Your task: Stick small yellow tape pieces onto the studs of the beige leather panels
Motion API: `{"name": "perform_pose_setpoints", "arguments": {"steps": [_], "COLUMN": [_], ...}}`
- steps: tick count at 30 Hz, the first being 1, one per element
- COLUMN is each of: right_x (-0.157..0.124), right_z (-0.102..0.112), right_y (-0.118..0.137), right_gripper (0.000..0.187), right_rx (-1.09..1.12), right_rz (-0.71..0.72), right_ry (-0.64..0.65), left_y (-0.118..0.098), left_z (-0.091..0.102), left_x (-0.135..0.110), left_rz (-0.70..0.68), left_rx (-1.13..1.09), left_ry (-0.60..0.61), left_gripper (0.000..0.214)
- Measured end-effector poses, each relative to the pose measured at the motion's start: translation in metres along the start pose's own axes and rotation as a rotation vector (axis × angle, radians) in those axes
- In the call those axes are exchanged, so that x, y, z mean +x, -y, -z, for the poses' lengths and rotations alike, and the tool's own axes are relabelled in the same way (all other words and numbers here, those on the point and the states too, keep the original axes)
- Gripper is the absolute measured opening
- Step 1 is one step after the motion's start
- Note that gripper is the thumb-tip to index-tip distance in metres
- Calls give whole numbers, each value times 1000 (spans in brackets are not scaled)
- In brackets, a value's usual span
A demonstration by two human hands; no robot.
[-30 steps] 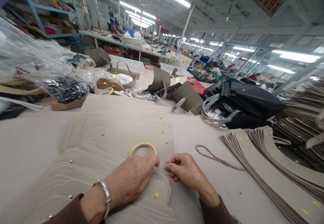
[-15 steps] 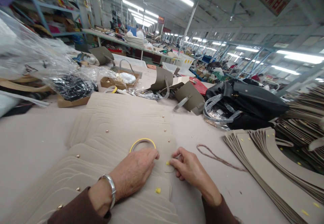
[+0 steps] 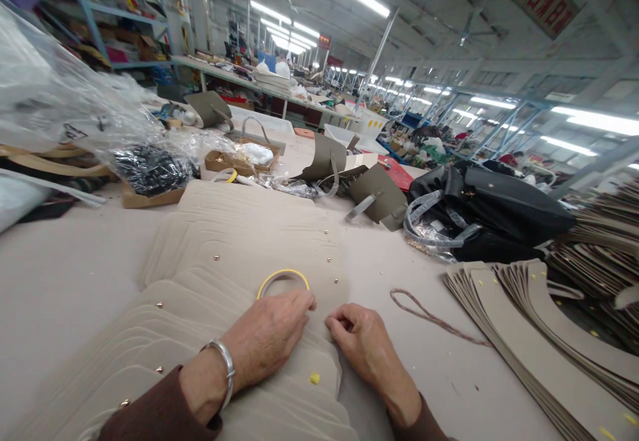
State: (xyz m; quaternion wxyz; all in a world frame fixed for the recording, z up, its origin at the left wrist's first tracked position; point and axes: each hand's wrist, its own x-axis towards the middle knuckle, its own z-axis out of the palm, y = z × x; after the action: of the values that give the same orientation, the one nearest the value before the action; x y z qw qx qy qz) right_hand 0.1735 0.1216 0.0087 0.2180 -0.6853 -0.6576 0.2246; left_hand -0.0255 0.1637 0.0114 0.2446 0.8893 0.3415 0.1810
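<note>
My left hand (image 3: 272, 331), a silver bangle at its wrist, is closed around a roll of yellow tape (image 3: 284, 271). The roll's upper arc shows above the fingers; the rest is covered. Below both hands, beige leather-like panels (image 3: 194, 324) lie fanned in overlapping layers, several with small metal studs. Just right of the roll, my right hand (image 3: 367, 344) is pinched, thumb and forefinger at the panels' right edge. What sits between those fingertips is hidden. A small yellow tape piece (image 3: 314, 378) sticks to a lower panel.
A brown cord loop (image 3: 424, 314) lies to the right, before stacked curved beige strips (image 3: 519, 314) with yellow marks. Beyond are a black bag (image 3: 514, 205), olive panels with handles (image 3: 378, 195) and a cardboard box (image 3: 214, 160). Clear plastic wrap (image 3: 74, 88) is heaped at left.
My right hand has moved slightly left onto the panel edge. The yellow bit at its fingertips has gone from sight. My left hand stays on the tape roll. The whole view has shifted slightly.
</note>
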Motion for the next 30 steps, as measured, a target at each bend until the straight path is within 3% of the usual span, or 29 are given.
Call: {"name": "perform_pose_setpoints", "arguments": {"steps": [6,8,10,12,16,19,21,24,27,30], "right_x": [1,2,5,9,18,23,26,30,35,41], "right_z": [8,10,9,5,-8,-13,-14,-15,-18,-23], "right_y": [2,-2,-9,-18,-28,-27,-25,-21,-18,-15], "right_gripper": [22,21,20,29,32,39,48,48,45,44], "right_rx": [103,166,260,355,398,432,465,449,400,395], "right_rz": [66,50,-16,-88,-129,-120,-119,-105,-93,-70], "right_ry": [174,85,-95,-203,-200,-247,-261,-241,-235,-216], "left_y": [4,4,4,3,8,16,19,14,4,0], "left_z": [1,0,0,0,4,8,12,17,20,23], "left_x": [2,1,0,0,0,0,0,-1,-1,-2], "left_rz": [-52,-73,-91,-107,-79,41,162,295,324,312], "left_rx": [31,39,38,33,47,120,202,316,421,481], "left_ry": [-81,-111,-136,-163,-279,-343,-284,-88,65,117], "left_gripper": [17,20,22,23,23,25,26,25,28,32]}}
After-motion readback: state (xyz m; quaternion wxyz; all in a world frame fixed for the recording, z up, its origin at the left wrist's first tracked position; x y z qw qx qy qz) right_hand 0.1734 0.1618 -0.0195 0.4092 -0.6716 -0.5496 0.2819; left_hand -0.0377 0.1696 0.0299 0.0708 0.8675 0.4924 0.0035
